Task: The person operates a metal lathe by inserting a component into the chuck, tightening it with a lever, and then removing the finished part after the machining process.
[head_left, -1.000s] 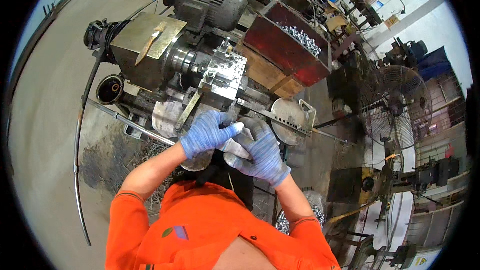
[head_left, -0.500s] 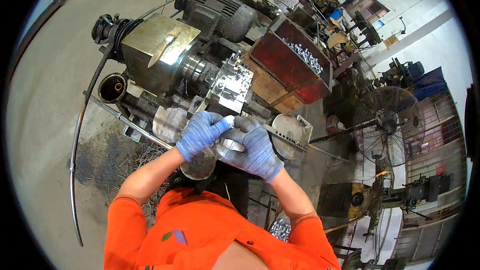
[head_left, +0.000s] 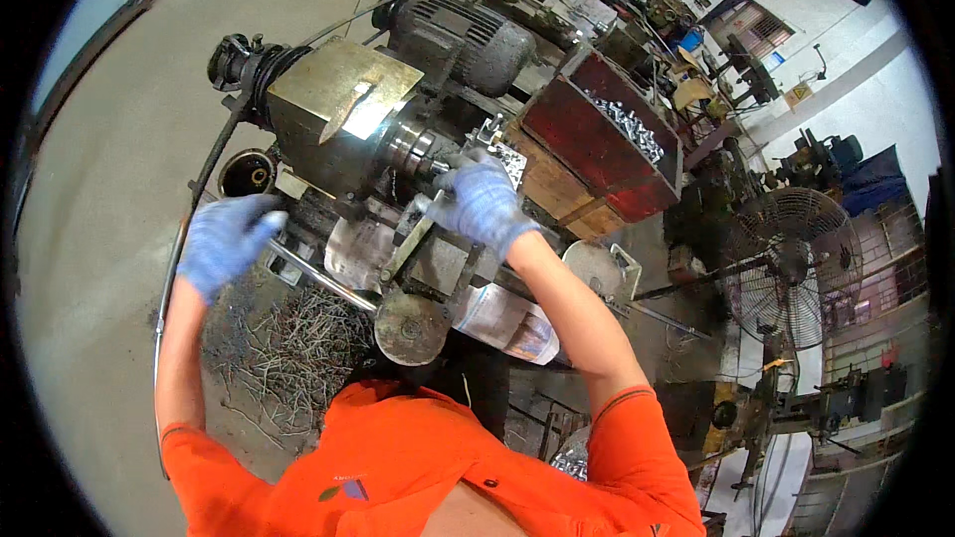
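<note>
My right hand, in a blue, grime-darkened glove, reaches to the spindle chuck of a lathe-like machine. Its bent fingertips close on a small shiny metal part at the chuck's mouth; the thumb stands apart, lower down. Behind the hand, the bright tool block is partly covered. Away to the left, my other gloved hand, the left, lies over the upper end of a long metal lever. Thumb and fingers there are apart, and whether they touch the lever I cannot tell.
A red bin of small metal parts stands behind the machine, beside the motor. Metal shavings heap on the floor at lower left. Round handwheels project toward me. A large fan stands at right.
My hands have parted from in front of the machine. The left has swung left to the lever's end; the right has moved up to the chuck. The view has shifted slightly.
</note>
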`<control>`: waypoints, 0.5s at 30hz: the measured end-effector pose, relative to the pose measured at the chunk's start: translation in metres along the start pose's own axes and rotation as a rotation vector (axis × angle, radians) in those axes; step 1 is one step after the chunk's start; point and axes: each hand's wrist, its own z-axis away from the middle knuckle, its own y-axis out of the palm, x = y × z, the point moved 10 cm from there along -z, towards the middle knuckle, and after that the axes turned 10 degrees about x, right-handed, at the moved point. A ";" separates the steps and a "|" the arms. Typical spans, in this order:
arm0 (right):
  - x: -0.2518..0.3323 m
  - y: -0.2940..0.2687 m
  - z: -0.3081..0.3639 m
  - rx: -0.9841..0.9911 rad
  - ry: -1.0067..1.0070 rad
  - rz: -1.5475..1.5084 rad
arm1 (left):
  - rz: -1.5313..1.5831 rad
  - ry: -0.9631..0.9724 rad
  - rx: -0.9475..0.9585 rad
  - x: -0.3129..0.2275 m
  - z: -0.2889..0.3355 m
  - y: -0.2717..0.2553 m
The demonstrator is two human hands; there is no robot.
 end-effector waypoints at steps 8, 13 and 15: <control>-0.019 0.025 -0.051 0.109 0.066 -0.039 | -0.368 -0.722 0.155 0.171 0.132 -0.037; -0.015 0.023 -0.055 0.027 0.017 -0.014 | -0.181 -0.759 0.194 0.177 0.162 -0.009; -0.016 0.027 -0.057 0.094 0.008 -0.060 | -0.245 -0.762 0.210 0.174 0.168 -0.002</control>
